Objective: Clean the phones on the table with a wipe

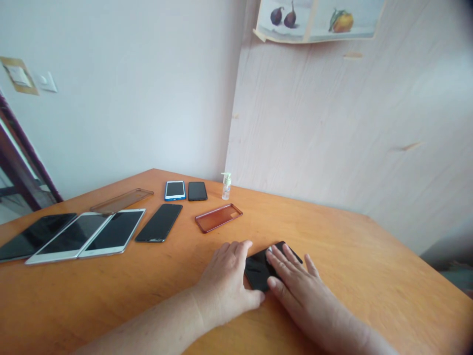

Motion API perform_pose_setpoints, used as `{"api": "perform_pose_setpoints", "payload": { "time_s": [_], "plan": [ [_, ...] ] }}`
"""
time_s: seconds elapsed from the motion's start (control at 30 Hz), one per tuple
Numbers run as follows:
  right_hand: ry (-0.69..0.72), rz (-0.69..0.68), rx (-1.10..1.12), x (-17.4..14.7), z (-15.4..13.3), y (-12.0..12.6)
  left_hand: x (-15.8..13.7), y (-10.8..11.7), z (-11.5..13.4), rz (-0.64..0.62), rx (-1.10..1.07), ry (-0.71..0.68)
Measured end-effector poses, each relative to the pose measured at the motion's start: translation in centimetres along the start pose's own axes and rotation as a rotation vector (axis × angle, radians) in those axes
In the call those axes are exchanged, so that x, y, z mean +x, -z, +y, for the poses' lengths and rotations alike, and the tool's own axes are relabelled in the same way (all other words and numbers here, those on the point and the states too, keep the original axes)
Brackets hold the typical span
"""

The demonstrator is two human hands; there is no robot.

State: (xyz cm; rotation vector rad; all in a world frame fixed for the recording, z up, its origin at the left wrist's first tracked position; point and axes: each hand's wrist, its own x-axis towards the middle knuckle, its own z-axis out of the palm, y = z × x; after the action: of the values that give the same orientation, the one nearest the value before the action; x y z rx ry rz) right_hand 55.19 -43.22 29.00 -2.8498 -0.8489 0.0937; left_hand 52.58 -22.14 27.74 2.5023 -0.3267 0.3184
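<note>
Head view: the black, glass-fronted rectangular phone (pixel 256 268) lies at the view's five o'clock, the left hand (pixel 227 276) curved loosely open about its left end, the right hand (pixel 297 283) flat, fingers slightly parted, on its screen. Rubbing seems under way. Two white-framed, black-screened tablets (pixel 114 229), towards eight o'clock, lie untouched; whether done, unclear. The clear plastic pump bottle's (pixel 226 191) print is illegible.

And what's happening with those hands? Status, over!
Left hand around one end of phone. Right hand flat on top, something white beneath. Red case beyond, clear of both hands.
</note>
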Motion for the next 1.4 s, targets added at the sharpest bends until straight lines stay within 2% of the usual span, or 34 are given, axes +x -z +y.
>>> {"api": "perform_pose_setpoints", "payload": {
  "time_s": [0.1,0.17,0.33,0.43,0.5,0.63,0.7,0.87,0.97,1.07,1.23,1.3,1.4],
  "plan": [
    [0.196,-0.163,0.082,-0.9,-2.3,1.0,0.0,0.1,0.0,-0.019,0.0,0.015],
    [0.21,-0.194,0.089,-1.1,-2.5,1.3,0.0,0.2,0.0,-0.024,0.001,0.014],
    [-0.052,-0.035,-0.073,-0.9,1.1,0.7,0.1,0.3,0.0,-0.032,0.018,-0.001],
    [-0.126,-0.02,-0.114,-1.0,1.6,0.9,0.1,0.4,0.0,-0.036,0.019,0.0],
    [-0.071,-0.087,-0.042,-1.2,0.4,1.5,0.1,0.5,0.0,-0.041,0.016,-0.001],
    [0.183,-0.271,0.113,-1.9,-2.7,3.0,0.1,0.6,0.1,-0.024,0.001,0.004],
    [0.204,-0.292,0.124,-2.1,-3.0,3.4,0.2,0.7,0.1,-0.023,-0.007,0.007],
    [-0.038,-0.111,-0.093,-1.9,0.5,2.3,0.2,0.7,0.0,-0.059,0.005,0.007],
    [-0.1,-0.02,-0.205,-1.7,1.8,1.6,0.3,0.8,-0.1,-0.055,-0.002,0.011],
    [-0.075,-0.028,-0.127,-1.9,0.7,2.0,0.3,0.8,0.0,-0.059,-0.017,0.014],
    [0.171,-0.2,0.11,-2.6,-2.1,3.3,0.2,1.0,0.1,-0.066,-0.026,0.019],
    [0.133,-0.159,0.073,-2.6,-1.5,3.2,0.2,1.1,0.2,-0.066,-0.03,0.019],
    [-0.014,-0.046,-0.102,-2.1,0.6,2.3,0.2,1.2,0.2,-0.068,-0.035,0.014]
  ]
}}
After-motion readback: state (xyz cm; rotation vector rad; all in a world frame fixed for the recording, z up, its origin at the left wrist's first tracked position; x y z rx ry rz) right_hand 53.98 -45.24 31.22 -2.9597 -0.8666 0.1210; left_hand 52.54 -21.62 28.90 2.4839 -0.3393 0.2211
